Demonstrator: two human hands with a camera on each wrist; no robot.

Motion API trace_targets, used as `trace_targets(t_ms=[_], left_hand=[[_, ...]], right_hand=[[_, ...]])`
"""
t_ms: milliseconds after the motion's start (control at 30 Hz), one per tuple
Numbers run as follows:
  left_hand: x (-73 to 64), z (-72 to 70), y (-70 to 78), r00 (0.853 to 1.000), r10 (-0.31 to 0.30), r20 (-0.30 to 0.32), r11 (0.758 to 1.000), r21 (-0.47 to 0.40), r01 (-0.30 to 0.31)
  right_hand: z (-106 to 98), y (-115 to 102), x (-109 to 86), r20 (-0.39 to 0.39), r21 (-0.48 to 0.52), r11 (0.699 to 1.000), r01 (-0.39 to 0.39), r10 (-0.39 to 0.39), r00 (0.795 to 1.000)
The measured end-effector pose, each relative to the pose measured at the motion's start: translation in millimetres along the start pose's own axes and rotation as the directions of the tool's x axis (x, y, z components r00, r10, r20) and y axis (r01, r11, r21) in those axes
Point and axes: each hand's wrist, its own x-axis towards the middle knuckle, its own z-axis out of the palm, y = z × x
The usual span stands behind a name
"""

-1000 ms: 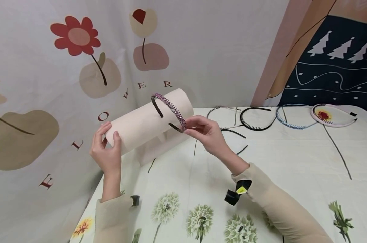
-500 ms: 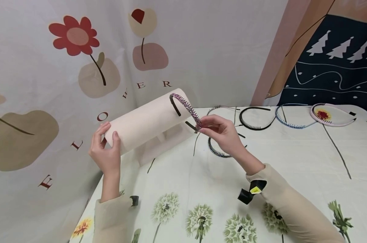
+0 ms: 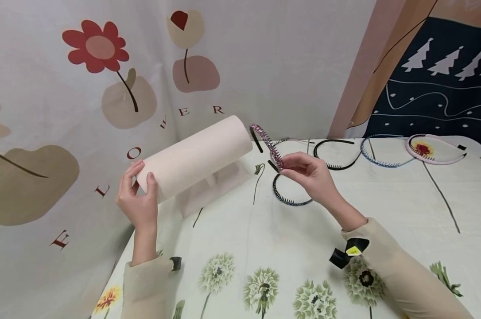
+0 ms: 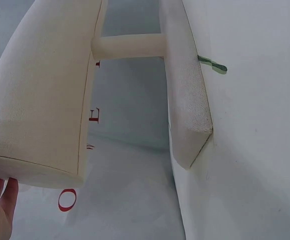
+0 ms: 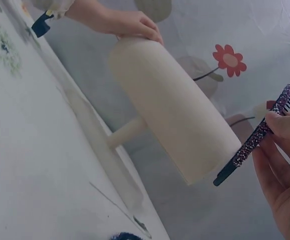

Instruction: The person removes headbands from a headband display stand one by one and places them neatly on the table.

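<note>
A cream cylinder-shaped headband stand (image 3: 196, 157) rests on a flat base, joined to it by a short post (image 4: 130, 46). My left hand (image 3: 140, 197) grips its near left end, thumb on the side and fingers around the edge. Just past the stand's right end, my right hand (image 3: 310, 175) pinches a purple glittery toothed headband (image 3: 267, 144) between thumb and fingers. In the right wrist view this headband (image 5: 257, 137) runs along the fingers, its dark tip near the stand's end. The headband is off the cylinder, held in the air.
Behind the right hand lies a dark blue toothed headband (image 3: 286, 198). Along the table's back edge are a black headband (image 3: 334, 166), a blue one (image 3: 384, 164) and a pink one (image 3: 440, 163). A flower-print cloth (image 3: 280, 66) hangs close behind.
My right hand has slid the purple headband rightward along the cylinder and off its right end. The left hand and the stand have stayed in place.
</note>
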Motion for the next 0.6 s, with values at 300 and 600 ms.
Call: trace_targets(t_ms=[300,600], left_hand=[[-0.8,-0.6,-1.1,1.000,-0.006,0.004,1.000,0.010,0.006],[-0.3,-0.2,-4.2,1.000,-0.009,0.010,1.000,0.022,0.009]], right_hand=[[-29,7,-14.7,-0.029,-0.040,0.999,-0.019,0.018,0.999],[-58,8,-29.3,-0.036,-0.174,0.981,-0.086,0.081,0.996]])
